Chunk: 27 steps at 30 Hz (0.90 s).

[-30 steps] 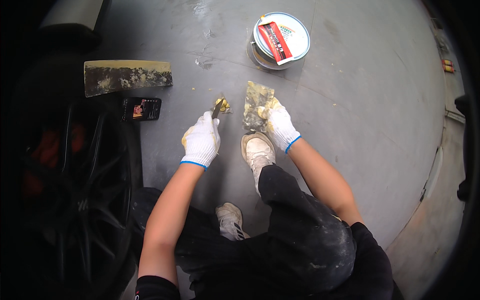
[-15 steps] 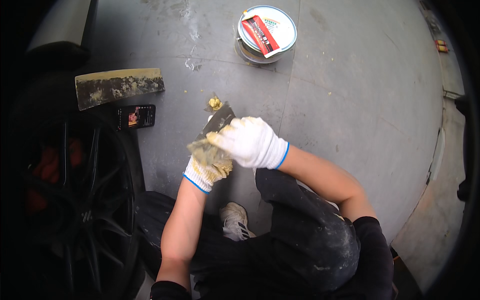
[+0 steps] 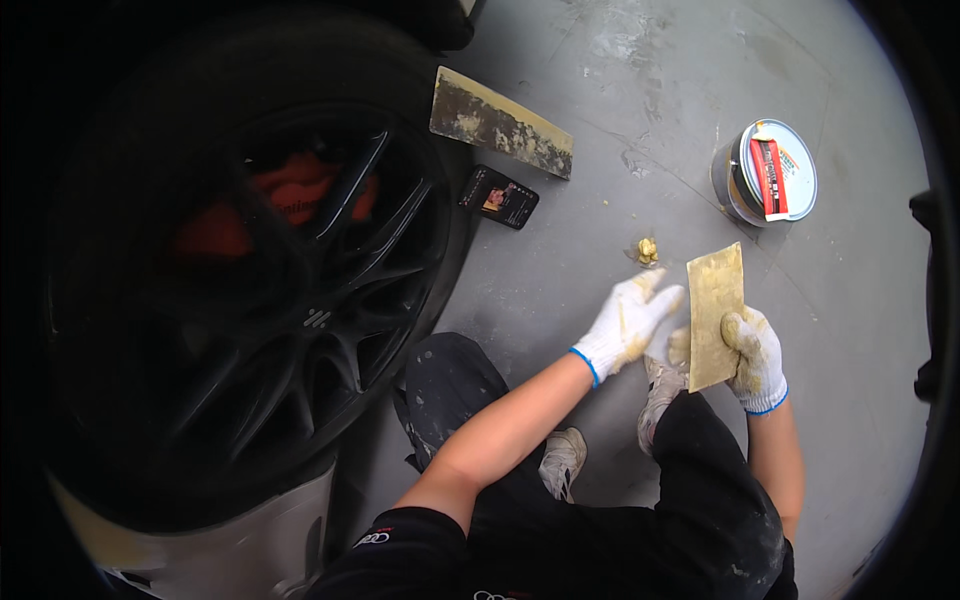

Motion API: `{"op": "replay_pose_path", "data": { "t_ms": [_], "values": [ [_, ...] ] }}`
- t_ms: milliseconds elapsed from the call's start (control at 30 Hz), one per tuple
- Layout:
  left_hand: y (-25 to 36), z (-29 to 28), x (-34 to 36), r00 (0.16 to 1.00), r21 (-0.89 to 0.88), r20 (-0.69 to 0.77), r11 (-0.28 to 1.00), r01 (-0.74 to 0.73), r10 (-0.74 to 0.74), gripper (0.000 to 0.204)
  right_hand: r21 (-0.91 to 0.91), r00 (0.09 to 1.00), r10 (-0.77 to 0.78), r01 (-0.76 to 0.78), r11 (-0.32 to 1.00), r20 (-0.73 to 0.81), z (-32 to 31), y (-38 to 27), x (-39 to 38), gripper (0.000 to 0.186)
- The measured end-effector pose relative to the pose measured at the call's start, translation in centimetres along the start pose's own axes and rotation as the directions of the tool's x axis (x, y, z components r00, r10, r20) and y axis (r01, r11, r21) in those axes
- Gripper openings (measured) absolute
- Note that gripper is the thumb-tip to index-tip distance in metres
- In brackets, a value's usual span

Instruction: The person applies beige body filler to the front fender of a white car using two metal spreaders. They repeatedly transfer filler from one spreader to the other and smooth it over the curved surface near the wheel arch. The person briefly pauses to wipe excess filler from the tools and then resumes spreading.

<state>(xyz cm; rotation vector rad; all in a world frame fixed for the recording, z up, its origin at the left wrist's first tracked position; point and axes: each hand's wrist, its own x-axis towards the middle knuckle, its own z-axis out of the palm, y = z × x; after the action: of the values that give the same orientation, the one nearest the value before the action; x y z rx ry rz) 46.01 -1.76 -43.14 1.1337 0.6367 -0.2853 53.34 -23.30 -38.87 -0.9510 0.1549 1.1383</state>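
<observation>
My right hand [image 3: 757, 360], in a white knit glove with a blue cuff, grips a flat rectangular putty spreader [image 3: 712, 325] along its right edge, thumb on the face. Yellowish putty coats that face, which is turned toward me. My left hand [image 3: 630, 325], gloved alike and smeared with yellow, is open with fingers apart, just left of the spreader and not touching it. Beyond my left fingertips, a small lump of yellow putty [image 3: 647, 250] lies on the grey floor.
On my left stands a car wheel [image 3: 317, 318] with black spokes and a red brake caliper [image 3: 290, 200]. Beside the tyre lie a putty-smeared dark board [image 3: 500, 122] and a lit phone [image 3: 499, 197]. Right of them, a round can [image 3: 738, 185] carries a red tube [image 3: 769, 180] on its lid.
My hands have drawn apart; before, they overlapped at the spreader. The right hand now holds it upright, putty face showing, and the left is free. The view has swung left toward the wheel.
</observation>
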Motion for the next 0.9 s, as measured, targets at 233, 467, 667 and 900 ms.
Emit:
{"op": "replay_pose_path", "data": {
  "t_ms": [233, 467, 667, 900],
  "values": [
    [-1.9, 1.7, -3.3, 0.993, 0.118, 0.102, 0.991, -0.069, 0.057, 0.038, -0.248, 0.870, -0.362, 0.290, 0.924, -0.334, -3.6, -1.4, 2.9, 0.042],
    [1.1, 2.6, -3.3, 0.996, 0.274, 0.055, 0.960, 0.055, -0.073, 0.065, -0.913, 0.979, -0.159, 0.180, 0.367, 0.129, -1.9, 3.1, 1.9, 0.056],
    [3.0, 2.6, -3.0, 0.946, 0.181, 0.152, 0.933, -0.311, 0.286, 0.075, -0.354, 0.987, -0.159, 0.149, 0.923, 0.001, -0.4, 4.5, 3.5, 0.081],
    [0.1, 7.7, -2.7, 0.923, 0.034, -0.032, 0.923, -0.383, 0.384, 0.055, 0.175, 0.953, -0.248, 0.278, 0.945, -0.173, -1.0, 6.4, 3.7, 0.077]
  ]
}}
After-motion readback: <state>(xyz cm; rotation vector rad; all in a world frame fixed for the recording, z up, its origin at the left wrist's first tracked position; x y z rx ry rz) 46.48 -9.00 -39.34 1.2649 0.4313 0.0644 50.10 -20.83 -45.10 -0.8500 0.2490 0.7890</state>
